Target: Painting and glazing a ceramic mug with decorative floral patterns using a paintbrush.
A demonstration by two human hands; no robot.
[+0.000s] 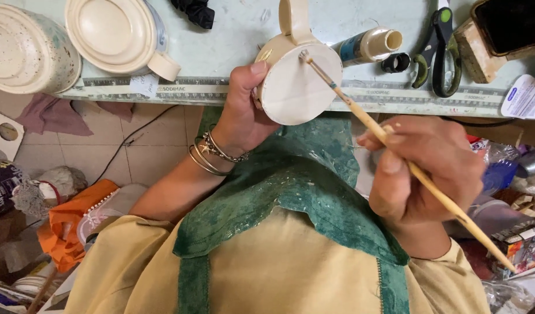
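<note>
Two cream bowls point(29, 49) at upper left are cut off by the frame. The pale green worktable point(232, 40) runs along the top, tiled floor below it. At centre, the left hand point(241, 113) clamps a cream mug point(296, 81), base toward the camera. At right, the right hand point(424, 168) pinches a thin brush point(395, 145), its tip touching the base's rim.

Mug point(296, 87): cream, base paler off-white. Brush point(407, 163): pale tan wooden handle. Upturned bowl point(26, 49): cream with dark speckles. Scissors point(437, 49): black with green grips. Apron point(302, 192): mottled green over a beige garment point(279, 273). Bangles point(212, 154): silver and gold. Cloth on the floor point(67, 224): orange. Bench top point(232, 40): pale green.
</note>
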